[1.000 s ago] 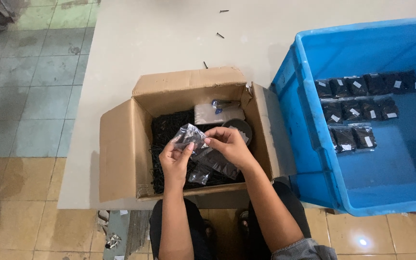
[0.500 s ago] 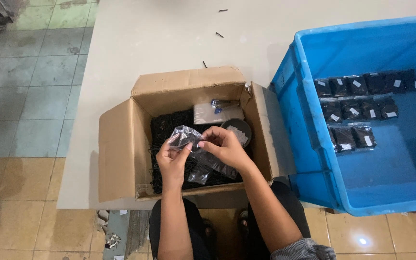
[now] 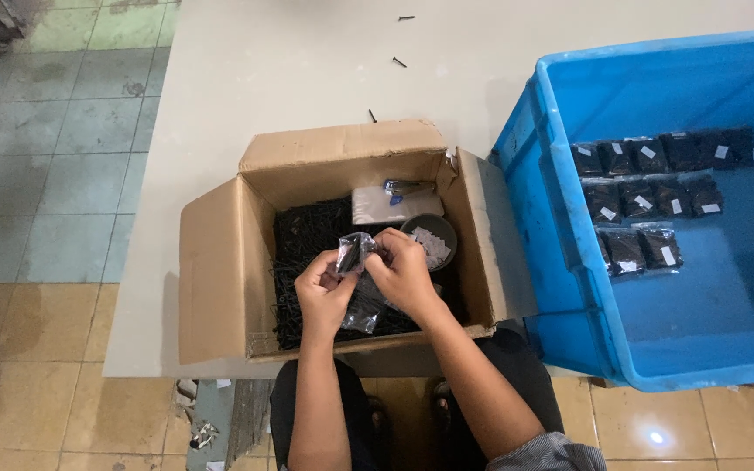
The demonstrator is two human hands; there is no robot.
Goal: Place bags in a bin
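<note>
Both hands meet over the open box [image 3: 220, 270], which stands at the near edge of the tabletop [image 3: 246, 70] right in front of the seated person, so anything that slips falls back inside. The left hand [image 3: 325, 292] and right hand [image 3: 403, 272] pinch 1 small clear bag [image 3: 353, 253] between them, fingers curled closed on its edges; the left seems to steady the bag's lower part while the right works at its top, though whether it is filling or closing the bag I cannot tell. The bag is held just above the heap of black screws [image 3: 307, 240] that fills the left part of the box. It looks like thin, crinkled clear plastic with a dark clump of screws showing through, and it catches the light on its folds. More clear plastic [image 3: 361, 314] hangs below the hands. Toward the box's far right corner lie a pale flat pack [image 3: 394, 208] and a round dark bowl [image 3: 429, 237] of small white slips, close to the right hand. Beside the box, at the right edge of the tabletop, a blue bin [image 3: 560, 262] holds filled bags [image 3: 647, 187] in 3 rows, each with a white label. A few loose screws [image 3: 399, 62] lie on the far tabletop.
</note>
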